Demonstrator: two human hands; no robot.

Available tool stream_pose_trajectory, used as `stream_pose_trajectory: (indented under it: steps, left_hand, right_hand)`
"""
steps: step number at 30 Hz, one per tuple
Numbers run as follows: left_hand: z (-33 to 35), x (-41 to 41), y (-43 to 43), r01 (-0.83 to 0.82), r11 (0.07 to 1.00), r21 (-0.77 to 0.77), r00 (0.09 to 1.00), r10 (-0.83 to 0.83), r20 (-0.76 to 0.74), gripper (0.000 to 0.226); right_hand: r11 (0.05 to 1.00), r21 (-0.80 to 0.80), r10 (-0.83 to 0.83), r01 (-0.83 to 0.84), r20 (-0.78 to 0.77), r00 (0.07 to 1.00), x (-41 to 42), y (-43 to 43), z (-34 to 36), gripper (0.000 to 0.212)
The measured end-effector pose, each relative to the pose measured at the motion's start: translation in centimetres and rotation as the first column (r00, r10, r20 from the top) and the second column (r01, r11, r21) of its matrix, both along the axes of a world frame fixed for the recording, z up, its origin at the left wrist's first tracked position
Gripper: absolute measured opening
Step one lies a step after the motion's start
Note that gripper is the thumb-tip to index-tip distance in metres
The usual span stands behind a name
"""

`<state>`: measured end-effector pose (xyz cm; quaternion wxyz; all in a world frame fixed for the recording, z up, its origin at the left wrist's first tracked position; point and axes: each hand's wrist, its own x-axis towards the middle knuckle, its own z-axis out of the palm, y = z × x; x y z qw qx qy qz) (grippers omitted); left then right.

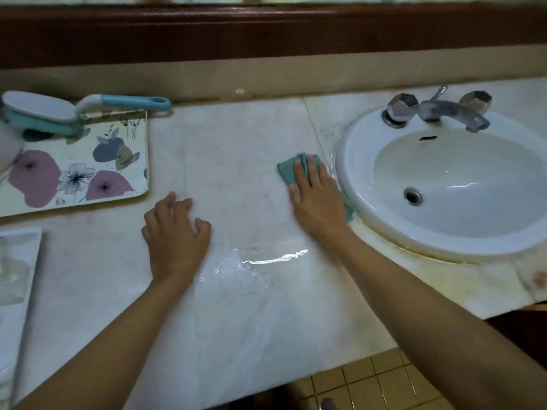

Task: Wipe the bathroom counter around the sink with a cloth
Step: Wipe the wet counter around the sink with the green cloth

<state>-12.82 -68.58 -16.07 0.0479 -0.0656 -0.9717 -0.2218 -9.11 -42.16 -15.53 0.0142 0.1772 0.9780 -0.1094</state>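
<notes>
A pale marble counter (236,137) runs across the view, with a white oval sink (444,184) set into its right side. My right hand (316,199) lies flat on a folded green cloth (288,168) and presses it onto the counter right beside the sink's left rim. The cloth's far edge sticks out past my fingertips, and a corner shows by my wrist. My left hand (174,232) rests on the counter to the left, fingers curled, holding nothing. A wet shiny patch (254,261) lies between my two forearms.
A chrome faucet (441,109) with two knobs stands behind the sink. A floral tray (83,173) sits at the left with a blue-and-white scrub brush (59,109) on its far edge. A white dish (17,261) is at the far left. Yellow floor tiles (370,383) show below the counter's front edge.
</notes>
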Motion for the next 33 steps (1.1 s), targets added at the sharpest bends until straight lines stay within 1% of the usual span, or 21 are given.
stream_pose_trajectory:
  steps: [2,5,6,7,8,9,11,13,14,15,16,18,20,23,25,26,27,28,30,31,33]
  left_hand:
    - [0.0,0.0,0.0,0.006,1.000,0.012,1.000,-0.006,0.001,0.047]
    - [0.0,0.0,-0.2,0.000,0.999,0.040,1.000,0.000,0.008,0.045]
    - [0.0,0.0,-0.2,-0.001,0.999,0.048,1.000,0.000,0.011,0.044]
    - [-0.1,0.1,-0.3,0.002,0.999,0.052,1.000,-0.002,0.016,0.044]
    - [-0.1,0.1,-0.3,0.004,0.998,0.055,1.000,-0.005,0.022,0.043]
    - [-0.1,0.1,-0.3,0.006,0.998,0.059,1.000,-0.007,0.028,0.042]
    - [-0.1,0.2,-0.4,0.005,0.998,0.068,0.999,-0.007,0.031,0.042]
    - [-0.1,0.2,-0.4,0.008,0.998,0.068,0.999,-0.010,0.036,0.043]
    - [-0.1,0.2,-0.4,0.006,0.998,0.069,0.999,-0.008,0.040,0.043]
    - [-0.1,0.3,-0.4,0.004,0.997,0.071,0.999,-0.007,0.043,0.043]
    - [-0.1,0.3,-0.5,0.007,0.997,0.072,0.999,-0.010,0.044,0.043]
    - [-0.1,0.3,-0.7,0.023,0.997,0.068,0.999,-0.026,0.044,0.044]
    - [-0.2,0.1,-0.9,0.034,0.997,0.072,0.998,-0.038,0.049,0.045]
    - [-0.1,0.1,-1.0,0.032,0.995,0.096,0.998,-0.038,0.056,0.044]
    - [-0.2,0.1,-1.0,0.024,0.994,0.110,0.998,-0.030,0.050,0.044]
    - [-0.2,0.1,-1.0,0.022,0.994,0.111,0.998,-0.028,0.048,0.043]
    - [-0.3,0.1,-0.9,0.021,0.994,0.110,0.999,-0.026,0.048,0.043]
    - [-0.3,0.1,-0.9,0.018,0.994,0.107,0.998,-0.023,0.050,0.043]
    - [-0.3,0.2,-0.8,0.010,0.995,0.103,0.998,-0.016,0.056,0.043]
    - [-0.2,0.2,-0.7,0.007,0.995,0.100,0.998,-0.012,0.057,0.043]
    - [-0.1,0.3,-0.7,0.009,0.996,0.087,0.998,-0.015,0.068,0.043]
  right_hand:
    - [0.990,0.005,0.139,-0.139,0.025,0.990,5.4,-1.4,0.4,0.057]
    - [0.913,0.026,0.405,-0.407,0.071,0.912,11.7,-0.3,0.9,0.056]
    - [0.891,0.027,0.449,-0.453,0.088,0.889,12.3,0.9,1.0,0.056]
    - [0.888,0.041,0.453,-0.459,0.101,0.886,12.3,1.9,1.0,0.056]
    - [0.904,0.059,0.417,-0.424,0.105,0.903,11.6,2.5,0.9,0.056]
    - [0.933,0.072,0.345,-0.352,0.099,0.934,10.3,2.6,0.7,0.057]
    - [0.985,0.075,0.148,-0.154,0.081,0.986,6.9,1.5,0.2,0.060]
    - [0.999,0.038,-0.024,0.021,0.058,0.998,3.8,-1.4,-0.1,0.059]
    - [0.997,0.009,-0.072,0.072,0.044,0.996,2.9,-3.3,-0.1,0.058]
    - [0.997,-0.014,-0.075,0.076,0.029,0.997,2.5,-5.4,-0.2,0.058]
    - [0.999,-0.022,-0.025,0.025,0.015,1.000,2.8,-7.6,-0.4,0.058]
    - [0.985,-0.017,0.174,-0.174,-0.005,0.985,5.5,-11.9,-0.4,0.058]
    - [0.929,0.006,0.369,-0.369,-0.016,0.929,9.9,-13.9,-0.2,0.057]
    - [0.832,0.004,0.554,-0.555,0.032,0.832,16.3,-11.1,0.6,0.057]
    - [0.781,0.051,0.621,-0.623,0.048,0.782,18.0,-6.7,0.8,0.056]
    - [0.786,0.072,0.610,-0.614,0.066,0.789,17.9,-4.5,0.8,0.056]
    - [0.820,0.079,0.561,-0.567,0.081,0.824,17.3,-2.5,0.6,0.055]
    - [0.871,0.073,0.479,-0.485,0.085,0.874,16.1,-1.1,0.4,0.055]
    - [0.967,0.033,0.252,-0.255,0.070,0.965,12.9,-0.3,0.3,0.057]
    - [0.990,0.015,0.137,-0.138,0.055,0.989,11.1,-0.9,0.2,0.058]
    - [0.999,-0.017,-0.035,0.036,0.032,0.999,8.3,-3.4,0.1,0.058]
